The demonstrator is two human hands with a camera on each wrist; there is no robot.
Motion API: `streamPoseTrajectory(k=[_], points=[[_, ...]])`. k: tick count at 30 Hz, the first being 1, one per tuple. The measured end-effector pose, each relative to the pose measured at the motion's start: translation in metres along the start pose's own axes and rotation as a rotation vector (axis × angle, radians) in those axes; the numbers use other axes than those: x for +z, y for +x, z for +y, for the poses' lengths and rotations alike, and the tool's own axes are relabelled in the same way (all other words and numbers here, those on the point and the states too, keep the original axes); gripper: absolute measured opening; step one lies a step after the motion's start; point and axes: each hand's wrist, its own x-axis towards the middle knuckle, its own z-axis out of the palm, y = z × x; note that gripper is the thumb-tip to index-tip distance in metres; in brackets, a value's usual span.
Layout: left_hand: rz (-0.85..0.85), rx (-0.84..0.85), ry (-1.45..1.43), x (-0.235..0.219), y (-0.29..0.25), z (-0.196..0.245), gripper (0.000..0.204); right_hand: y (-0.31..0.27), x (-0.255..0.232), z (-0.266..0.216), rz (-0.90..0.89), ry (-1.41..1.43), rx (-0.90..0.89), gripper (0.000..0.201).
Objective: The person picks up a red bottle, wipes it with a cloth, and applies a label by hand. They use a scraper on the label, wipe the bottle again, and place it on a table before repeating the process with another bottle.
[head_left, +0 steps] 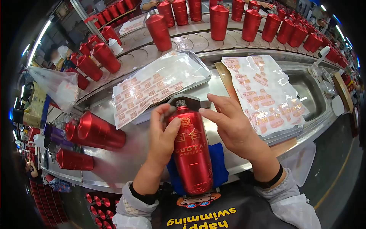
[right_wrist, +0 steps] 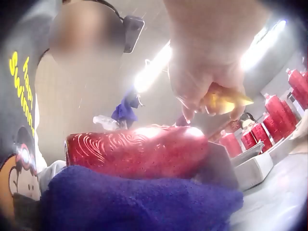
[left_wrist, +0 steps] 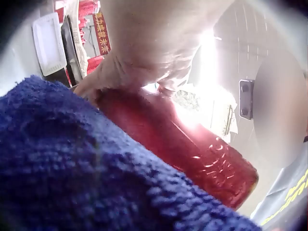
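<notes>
A red bottle (head_left: pixel 192 160) with gold lettering and a dark patterned cap lies tilted on a blue towel (head_left: pixel 219 162), its base toward my body. My left hand (head_left: pixel 162 135) grips it near the shoulder, thumb across the front and fingers round the side. Beside the neck is my right hand (head_left: pixel 234 128), index fingertip right at the bottle's shoulder. In the right wrist view a small yellow, pointed piece (right_wrist: pixel 226 101) sits among that hand's bent fingers. The left wrist view shows the bottle (left_wrist: pixel 178 144) behind the towel (left_wrist: pixel 86 159).
Label sheets (head_left: pixel 152 86) lie on a tray at left, and another sheet (head_left: pixel 263 91) on a board at right. Three red bottles (head_left: pixel 101 129) lie on the left of the metal bench. Behind, a conveyor (head_left: pixel 187 44) carries many upright bottles. A sink (head_left: pixel 310 97) is at right.
</notes>
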Motion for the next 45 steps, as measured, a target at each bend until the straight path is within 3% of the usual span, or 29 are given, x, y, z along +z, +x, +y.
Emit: streamPoseTrajectory(k=[3,6,7,10,11,12,14,16,17,20,21,24,27,28,30,33,34,36,37,40,45], points=[[-0.193,0.753,0.781,-0.008,0.002,0.028,0.043,-0.008,0.001,0.000,0.081,0.117,0.036,0.047],[-0.481,0.862,1.095,-0.009,0.001,0.037,0.042,-0.017,0.005,-0.003,0.162,0.312,0.205,0.040],[-0.458,0.794,1.070,-0.011,0.001,0.038,0.044,-0.017,0.006,-0.004,0.192,0.389,0.268,0.037],[-0.352,0.779,1.053,-0.020,0.002,0.033,0.044,-0.007,-0.014,-0.016,0.022,0.415,0.534,0.027],[-0.351,0.781,1.058,-0.021,0.000,0.031,0.045,-0.001,-0.012,-0.018,-0.021,0.463,0.502,0.024],[-0.315,0.750,1.018,-0.020,-0.002,0.028,0.046,0.003,-0.002,-0.015,-0.047,0.502,0.312,0.027],[-0.241,0.692,0.945,-0.020,-0.007,0.023,0.047,0.014,0.007,-0.014,-0.161,0.529,0.287,0.023],[-0.236,0.651,0.961,-0.024,-0.014,0.024,0.051,0.023,0.008,-0.001,0.026,0.290,0.493,0.025],[-0.225,0.646,0.966,-0.027,-0.017,0.022,0.053,0.021,0.005,0.002,0.102,0.201,0.418,0.025],[-0.207,0.609,0.966,-0.026,-0.028,0.020,0.058,0.008,0.020,-0.011,-0.048,0.619,0.329,0.026],[-0.208,0.601,0.963,-0.023,-0.031,0.019,0.060,0.006,0.018,-0.011,-0.017,0.466,0.371,0.027],[-0.178,0.525,0.881,-0.025,-0.048,0.006,0.068,0.000,0.011,-0.008,0.138,0.447,0.578,0.024],[-0.135,0.346,0.702,-0.022,-0.066,-0.007,0.073,-0.002,0.010,-0.027,0.015,0.444,0.406,0.026],[-0.121,0.362,0.679,-0.021,-0.070,-0.009,0.074,0.001,0.007,-0.032,-0.032,0.362,0.394,0.027],[-0.098,0.401,0.629,-0.019,-0.073,-0.012,0.077,-0.001,0.012,-0.026,0.039,0.544,0.445,0.026],[-0.147,0.590,0.795,-0.016,-0.068,-0.004,0.078,-0.006,0.015,-0.025,0.015,0.571,0.522,0.025],[-0.219,0.610,0.861,-0.021,-0.064,-0.002,0.078,-0.007,0.015,-0.025,-0.007,0.537,0.546,0.025],[-0.354,0.653,0.993,-0.034,-0.053,0.004,0.078,-0.019,0.023,-0.010,0.118,0.659,0.604,0.025],[-0.324,0.657,1.003,-0.034,-0.050,0.006,0.074,-0.020,0.018,-0.013,0.135,0.734,0.660,0.025],[-0.498,0.746,1.244,-0.033,-0.031,0.030,0.070,-0.027,0.018,-0.015,0.157,0.875,0.719,0.026],[-0.556,0.834,1.269,-0.024,-0.016,0.037,0.062,-0.027,0.013,-0.014,0.120,0.853,0.724,0.027]])
